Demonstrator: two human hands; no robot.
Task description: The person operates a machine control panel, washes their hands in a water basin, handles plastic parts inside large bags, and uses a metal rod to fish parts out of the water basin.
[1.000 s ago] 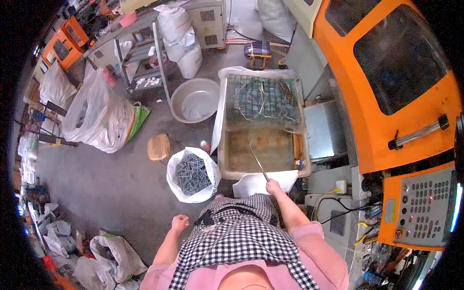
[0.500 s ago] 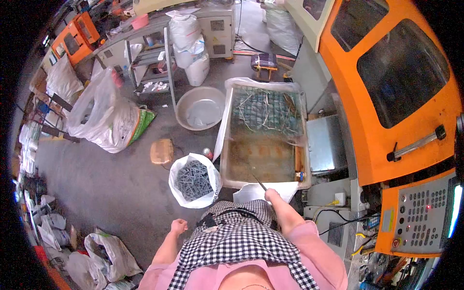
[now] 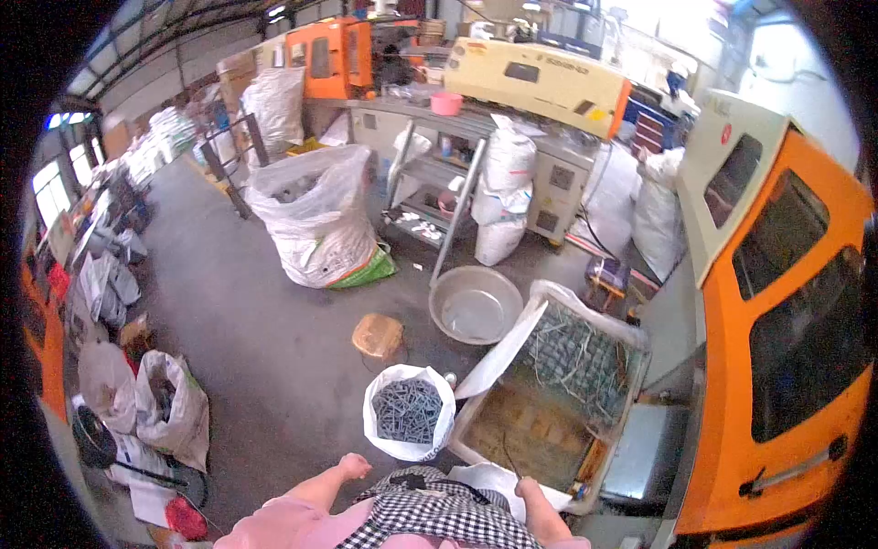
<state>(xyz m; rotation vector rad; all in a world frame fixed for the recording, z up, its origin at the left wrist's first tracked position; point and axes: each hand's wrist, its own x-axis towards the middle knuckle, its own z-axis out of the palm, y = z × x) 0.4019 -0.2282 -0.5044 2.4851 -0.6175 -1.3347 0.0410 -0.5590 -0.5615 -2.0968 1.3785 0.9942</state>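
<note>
My right hand (image 3: 528, 489) is closed round one end of a thin dark rod (image 3: 508, 450), whose far end reaches over the tub. That large shallow tub (image 3: 468, 430) holds brownish liquid, and a green mesh (image 3: 585, 361) with pale strands lies in its far part. My left hand (image 3: 353, 466) hangs loosely at my left, fingers slightly curled and holding nothing. Just beyond it stands a white sack (image 3: 370, 430) full of small grey plastic pieces (image 3: 409, 410). A white sheet (image 3: 485, 478) lies between my apron and the tub.
An orange machine (image 3: 722, 403) borders the right side. Ahead are a round basin (image 3: 476, 334), a small wooden stool (image 3: 378, 336), a metal step ladder (image 3: 462, 215) and a big plastic-lined sack (image 3: 315, 247). More sacks (image 3: 174, 416) stand at the left.
My view has swung up and to the left, showing more of the workshop, and the tub now appears tilted. The rod stays in my right hand; my left hand stays free.
</note>
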